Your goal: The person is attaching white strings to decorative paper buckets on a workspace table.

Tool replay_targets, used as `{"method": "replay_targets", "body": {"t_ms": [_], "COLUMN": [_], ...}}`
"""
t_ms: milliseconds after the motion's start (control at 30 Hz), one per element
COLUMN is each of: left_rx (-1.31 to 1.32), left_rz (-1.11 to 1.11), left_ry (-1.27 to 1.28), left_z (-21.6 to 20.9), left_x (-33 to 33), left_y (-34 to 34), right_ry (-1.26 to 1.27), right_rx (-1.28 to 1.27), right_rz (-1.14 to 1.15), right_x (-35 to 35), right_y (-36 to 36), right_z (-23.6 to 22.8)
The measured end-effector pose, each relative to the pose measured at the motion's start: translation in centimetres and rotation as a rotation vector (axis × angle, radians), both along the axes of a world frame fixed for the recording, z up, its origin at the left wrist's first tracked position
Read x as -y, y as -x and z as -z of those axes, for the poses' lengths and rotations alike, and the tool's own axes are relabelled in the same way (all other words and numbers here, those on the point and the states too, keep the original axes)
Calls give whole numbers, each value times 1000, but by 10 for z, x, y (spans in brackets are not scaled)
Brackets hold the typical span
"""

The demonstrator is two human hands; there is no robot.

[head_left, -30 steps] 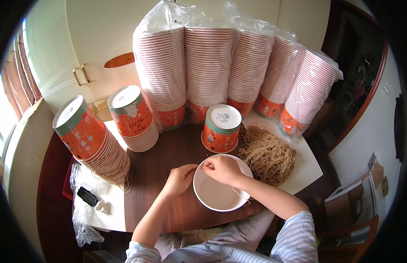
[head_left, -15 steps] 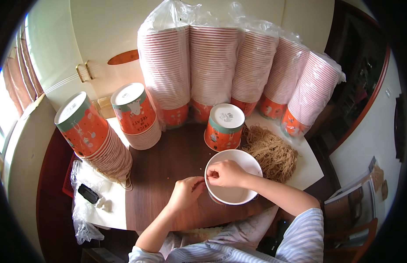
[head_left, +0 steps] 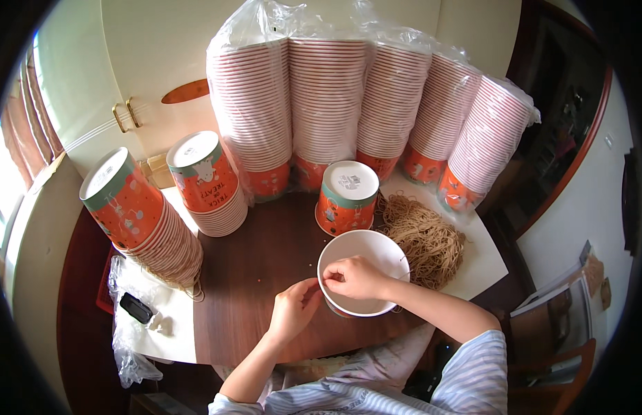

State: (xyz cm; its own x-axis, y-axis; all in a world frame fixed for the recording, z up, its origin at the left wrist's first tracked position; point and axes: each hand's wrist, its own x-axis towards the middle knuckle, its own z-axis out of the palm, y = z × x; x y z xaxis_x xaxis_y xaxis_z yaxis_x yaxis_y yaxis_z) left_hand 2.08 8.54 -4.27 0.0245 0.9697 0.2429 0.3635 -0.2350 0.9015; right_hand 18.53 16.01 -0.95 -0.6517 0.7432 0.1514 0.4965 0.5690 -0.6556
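Observation:
A paper bucket (head_left: 376, 243) stands upright at the table's near edge, its white inside facing up. Inside it, against the left wall, my right hand (head_left: 354, 277) is closed in a pinch. My left hand (head_left: 295, 308) is pinched just outside the same wall, opposite the right one. Whatever lies between the fingers is too small or hidden to make out. A thin strand of cord shows at the bucket's right rim. Close behind stands an upside-down orange and green paper bucket (head_left: 345, 216). A heap of tan cords (head_left: 426, 242) lies to the right.
Tall bagged stacks of paper buckets (head_left: 328, 104) line the table's back. Two upside-down stacks stand at the left, a longer one (head_left: 131, 214) with cords hanging and a shorter one (head_left: 207, 187). A black object (head_left: 136, 308) and clear plastic (head_left: 131, 356) lie at the left edge.
The whole view has shifted slightly, moving most things a little leftward. Both hands stay pinched at the bucket's left wall, and the right hand's fingers have shifted slightly.

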Motion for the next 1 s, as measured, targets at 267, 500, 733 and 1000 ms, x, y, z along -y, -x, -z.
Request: {"method": "replay_targets", "body": {"t_ms": [267,500,733,1000], "left_rx": [-232,527,1455,607], "left_rz": [-67,110,617,369], "left_ry": [-159,230,26,382], "left_z": [-3,19,-2,-35], "left_x": [-3,-1,-3,-21], "left_y": [1,37,69,31], "right_ry": [2,347,166,51], "right_rx": [-7,89,180,-98], "right_rz": [-69,-175,-105,-203], "right_x": [-4,-4,15,16], "right_y": [-3,-13,-17,-8], "right_z": [5,-14,-47,-53]}}
